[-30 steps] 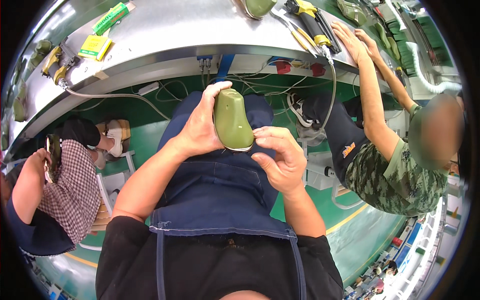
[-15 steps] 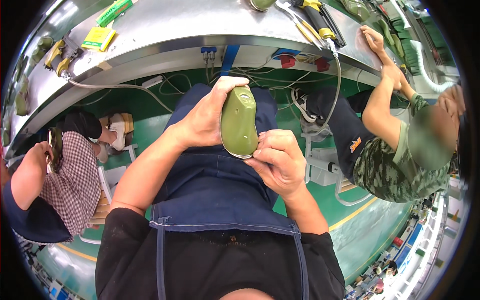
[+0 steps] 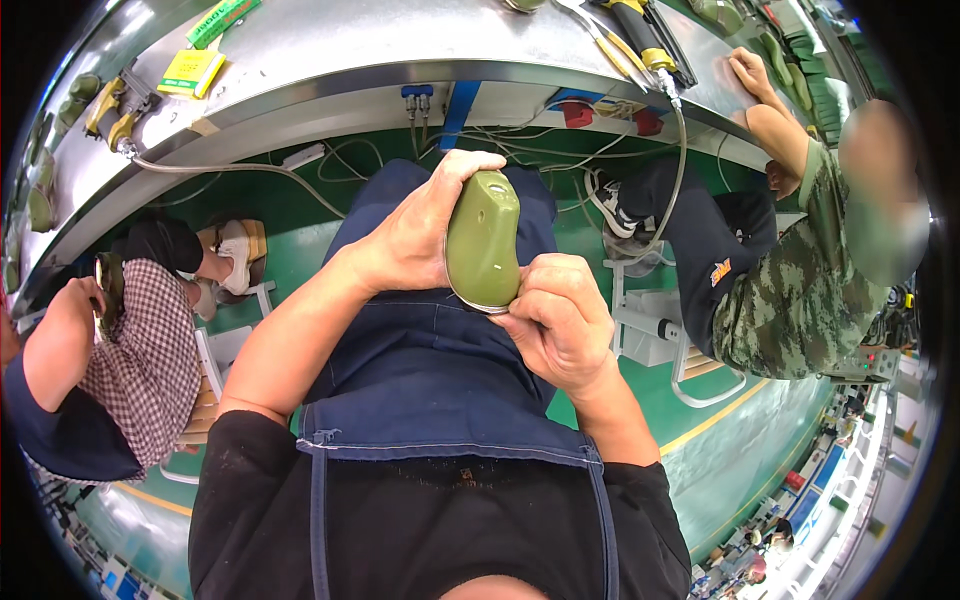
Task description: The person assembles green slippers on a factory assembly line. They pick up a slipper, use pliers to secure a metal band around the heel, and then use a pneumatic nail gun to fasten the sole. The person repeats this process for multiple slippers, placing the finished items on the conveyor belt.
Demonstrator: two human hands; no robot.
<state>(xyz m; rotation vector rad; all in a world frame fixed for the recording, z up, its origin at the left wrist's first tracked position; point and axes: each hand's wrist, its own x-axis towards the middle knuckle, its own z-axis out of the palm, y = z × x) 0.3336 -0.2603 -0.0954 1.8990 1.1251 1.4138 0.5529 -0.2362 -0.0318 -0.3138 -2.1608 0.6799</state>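
A glossy olive-green shoe last (image 3: 484, 240) with a thin metallic-looking edge along its lower end is held over my lap, in front of a blue apron. My left hand (image 3: 418, 225) wraps around its left side, the thumb lying across the top end. At the lower right edge of the last, my right hand (image 3: 562, 318) is closed, thumb and curled fingers pinching the rim. The underside of the last is hidden, as are most of my left fingers.
Ahead stands a metal workbench (image 3: 360, 50) bearing a yellow box (image 3: 192, 73), a green box (image 3: 222, 20), pincers (image 3: 612, 45) and two yellow-black air tools (image 3: 640, 32) (image 3: 112, 112) with hoses. Seated people flank me, one in a checked garment (image 3: 150, 360), another in camouflage (image 3: 780, 300).
My hands keep their hold on the last, which has shifted very slightly to the right. On the right, the co-worker has changed posture, with the nearer arm lowered.
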